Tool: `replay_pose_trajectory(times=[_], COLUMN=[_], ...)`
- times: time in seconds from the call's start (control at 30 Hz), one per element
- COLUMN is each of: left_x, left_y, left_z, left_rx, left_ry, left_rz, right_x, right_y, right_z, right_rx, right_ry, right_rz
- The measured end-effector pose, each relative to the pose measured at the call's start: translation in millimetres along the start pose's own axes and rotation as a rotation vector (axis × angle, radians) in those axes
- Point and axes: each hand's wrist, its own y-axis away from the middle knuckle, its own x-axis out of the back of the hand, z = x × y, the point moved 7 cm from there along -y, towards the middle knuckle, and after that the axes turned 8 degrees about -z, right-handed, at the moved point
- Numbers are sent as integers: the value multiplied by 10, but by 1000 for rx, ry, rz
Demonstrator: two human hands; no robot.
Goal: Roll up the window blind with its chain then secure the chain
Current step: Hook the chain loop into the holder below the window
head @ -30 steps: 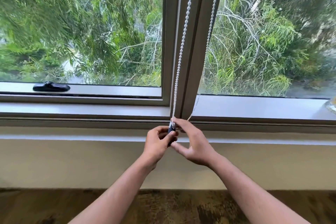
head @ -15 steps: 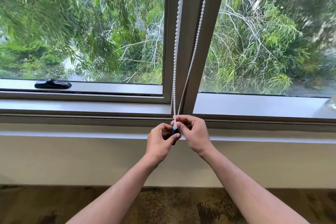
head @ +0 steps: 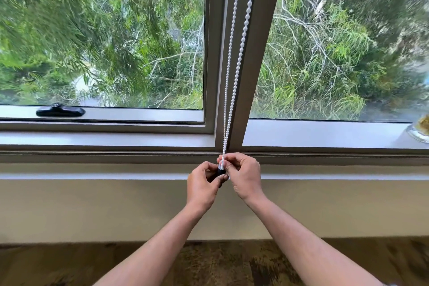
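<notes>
Where the two strands of the white beaded chain (head: 234,58) run down the grey metal mullion (head: 253,53) and meet at the sill, your hands close in on them. Your right hand (head: 245,175) has its fingers (head: 228,158) curled and pinched on the round plastic beads at the bottom of the loop. Your left hand (head: 202,187) has thumb and forefinger pressed against a small dark clip (head: 220,171) (mostly hidden, so its shape is unclear) just below that pinch. Both strands look taut and straight, narrowing to a point at your fingertips. The smooth painted window frame (head: 104,140) runs flat beneath the glass, with a black, elongated latch handle (head: 60,111) lying on the left sash rail. The blind itself is out of view, and below you is mottled brown floor (head: 209,262)
</notes>
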Motion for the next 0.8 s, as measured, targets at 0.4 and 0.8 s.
replay_pose_trajectory(times=[0.4, 0.8], left_x=[-108, -78], left_y=[6, -177], left_z=[-211, -239], left_rx=[89, 23], left_ry=[77, -42], left_rz=[-10, -84], right_x=[-5, -92], right_y=[96, 56], right_z=[241, 599], right_rx=[1, -263], right_ry=[-26, -379], right_rz=[66, -24])
